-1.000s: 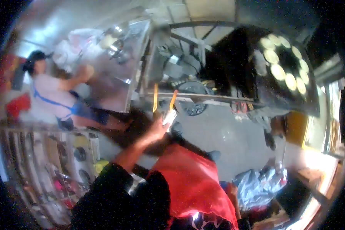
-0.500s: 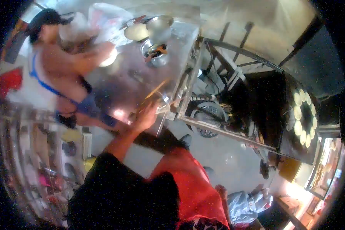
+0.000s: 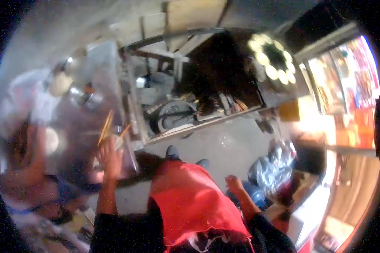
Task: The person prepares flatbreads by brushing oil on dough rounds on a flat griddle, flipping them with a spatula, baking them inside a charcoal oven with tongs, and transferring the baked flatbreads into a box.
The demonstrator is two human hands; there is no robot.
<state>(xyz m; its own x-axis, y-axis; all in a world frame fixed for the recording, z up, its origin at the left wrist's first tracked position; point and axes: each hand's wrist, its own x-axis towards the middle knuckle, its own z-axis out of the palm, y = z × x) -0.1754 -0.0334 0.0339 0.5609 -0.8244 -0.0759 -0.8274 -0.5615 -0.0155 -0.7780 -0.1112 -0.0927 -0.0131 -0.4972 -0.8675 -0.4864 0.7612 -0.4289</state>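
Note:
My left hand (image 3: 109, 158) is over the near edge of a dark metal table (image 3: 82, 126), palm down. Its fingers reach towards a long thin yellowish stick (image 3: 106, 126), and a shorter stick-like piece (image 3: 124, 132) lies just to their right. Blur hides whether the fingers grip either one. Low beside my red apron (image 3: 198, 194) hangs my right hand (image 3: 234, 184), fingers loosely bent and nothing visible in them. A grey-blue plastic bag (image 3: 272, 170) is the nearest thing to it.
Right of the table stands a dark stove frame (image 3: 198, 130) with a round pan-like vessel (image 3: 176, 116). Pale round flatbreads (image 3: 262, 58) form a ring on a dark surface. A co-worker (image 3: 29, 160) stands left, near a pale disc (image 3: 52, 140). Metal bowls (image 3: 78, 67) are further back.
The view has swung right, so table and co-worker sit further left. My right hand now shows beside the apron. My left hand stays by the table edge near the stick.

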